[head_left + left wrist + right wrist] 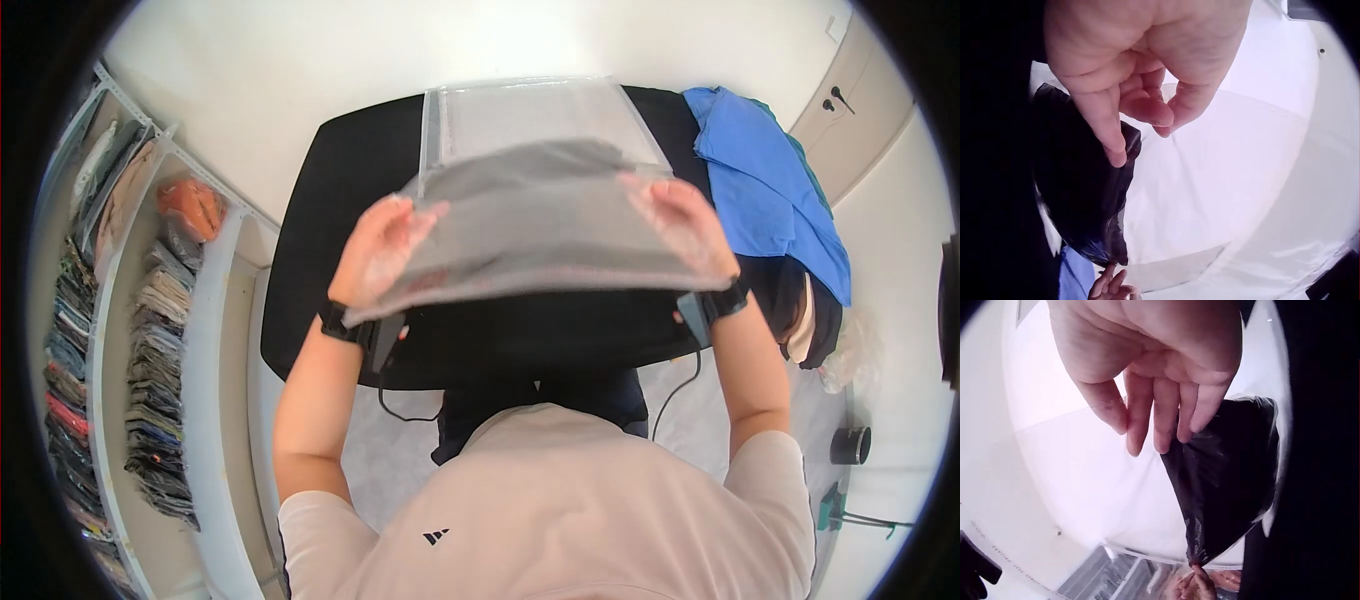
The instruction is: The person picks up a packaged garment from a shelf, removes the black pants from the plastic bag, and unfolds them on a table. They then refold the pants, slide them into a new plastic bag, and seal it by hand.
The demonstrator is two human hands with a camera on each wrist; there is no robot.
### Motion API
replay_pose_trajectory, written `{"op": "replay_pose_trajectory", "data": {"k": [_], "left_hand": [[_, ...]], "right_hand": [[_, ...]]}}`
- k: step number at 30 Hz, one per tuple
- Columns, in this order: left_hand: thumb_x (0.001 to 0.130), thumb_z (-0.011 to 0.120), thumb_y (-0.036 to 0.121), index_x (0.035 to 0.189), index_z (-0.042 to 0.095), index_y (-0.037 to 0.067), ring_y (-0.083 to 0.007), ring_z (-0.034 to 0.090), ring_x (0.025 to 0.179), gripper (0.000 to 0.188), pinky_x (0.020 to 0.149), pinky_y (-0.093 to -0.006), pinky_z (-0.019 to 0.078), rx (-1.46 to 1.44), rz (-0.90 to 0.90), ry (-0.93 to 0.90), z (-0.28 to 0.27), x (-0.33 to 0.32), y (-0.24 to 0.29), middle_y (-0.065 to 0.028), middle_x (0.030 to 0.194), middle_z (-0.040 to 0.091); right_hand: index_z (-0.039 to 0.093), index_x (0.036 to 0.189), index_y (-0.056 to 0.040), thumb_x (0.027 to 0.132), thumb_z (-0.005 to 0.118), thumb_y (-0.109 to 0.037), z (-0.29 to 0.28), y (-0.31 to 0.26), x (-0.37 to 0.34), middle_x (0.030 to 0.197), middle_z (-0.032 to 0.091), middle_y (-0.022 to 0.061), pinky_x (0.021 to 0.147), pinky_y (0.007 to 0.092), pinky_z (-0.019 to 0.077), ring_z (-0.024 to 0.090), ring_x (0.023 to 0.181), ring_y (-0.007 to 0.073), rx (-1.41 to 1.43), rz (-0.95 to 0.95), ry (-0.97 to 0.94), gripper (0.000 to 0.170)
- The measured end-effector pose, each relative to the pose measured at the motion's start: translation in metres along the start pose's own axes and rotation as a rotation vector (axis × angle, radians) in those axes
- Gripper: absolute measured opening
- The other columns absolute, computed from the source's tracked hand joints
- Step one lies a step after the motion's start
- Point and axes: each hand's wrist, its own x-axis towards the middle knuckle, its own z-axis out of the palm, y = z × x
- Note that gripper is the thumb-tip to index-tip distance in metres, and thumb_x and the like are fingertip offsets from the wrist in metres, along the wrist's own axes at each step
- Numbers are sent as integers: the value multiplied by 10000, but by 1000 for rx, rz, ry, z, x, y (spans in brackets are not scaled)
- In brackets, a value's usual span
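A clear plastic bag (560,220) is stretched between both hands above the black table (330,220). My left hand (385,245) pinches its left side, thumb and fingertips together on the film. On the opposite side my right hand (690,225) grips the film, its fingers fairly straight and the thumb against them in the right wrist view. Part of each hand shows through the plastic. In both wrist views a dark, wrinkled area (1082,181) spans the film from one hand to the other. Behind, more flat clear plastic bags (530,115) lie on the table.
Blue folded cloth (745,180) hangs over the table's right end, with dark clothing (815,320) below it. To the left, white shelves (120,290) hold stacked bagged garments (155,380). Cables (400,412) hang from both wrist cameras. A white wall (350,50) stands behind the table.
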Motion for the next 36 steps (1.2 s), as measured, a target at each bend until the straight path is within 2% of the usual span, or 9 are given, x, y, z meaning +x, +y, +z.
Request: {"op": "replay_pose_trajectory", "data": {"k": [4,9,16,26,29,31,32,34,36], "left_hand": [[899,586,110,868,618,10,-271,628,1011,109,872,-281,498,211,-187,10,-8,-40,-22,-38,840,632],[901,619,260,910,613,-23,-205,675,834,283,762,-250,527,558,-598,186,-5,-72,-25,-76,846,634],[912,567,408,953,615,-21,-220,678,786,434,697,-254,535,614,-664,181,3,-51,-23,-96,828,647],[873,661,291,748,554,68,-95,593,568,277,510,-190,452,729,-599,264,-14,-45,-43,-22,699,594],[899,628,265,831,593,31,-81,570,520,247,475,-191,431,793,-563,254,-14,-56,-39,-27,723,594],[873,639,146,1004,621,18,-159,634,690,185,602,-233,489,877,-282,399,-17,-72,-34,-70,907,629],[873,639,146,1004,621,18,-159,634,690,185,602,-233,489,879,-286,401,-17,-78,-32,-70,907,629],[792,653,25,1162,598,62,-263,606,976,376,812,-305,486,1817,517,64,-16,-91,-28,-93,1145,588],[691,690,-13,1184,592,90,-313,491,1171,513,963,-367,410,1788,383,-38,-17,-97,-29,-93,1273,526]], "right_hand": [[657,964,66,863,584,-50,-10,32,-57,1156,603,237,951,284,445,614,1004,191,-71,257,120,171],[614,1086,28,900,603,-204,-15,31,-88,1059,656,133,726,277,570,680,887,213,-296,727,134,298],[533,1059,59,912,565,-431,-4,41,-52,890,659,135,688,268,546,657,735,156,-377,685,249,512],[563,982,0,859,669,-154,0,55,-55,683,615,31,479,165,441,587,546,80,-407,578,347,224],[551,1070,12,864,656,-127,7,55,-68,686,609,29,508,181,448,589,571,82,-452,529,465,270],[538,1147,-6,875,625,-91,-6,48,-83,710,603,22,552,203,463,588,614,80,-578,337,451,298],[546,1185,-56,844,603,-13,-21,51,-94,897,637,69,671,245,494,624,807,145,-771,216,413,349],[574,1189,-98,766,600,56,-8,49,-102,1121,605,93,825,310,478,588,1023,237,-1412,-187,284,450],[600,1173,-126,706,612,79,-5,48,-102,1260,540,97,929,373,427,509,1157,294,-1638,-360,25,510]]}}
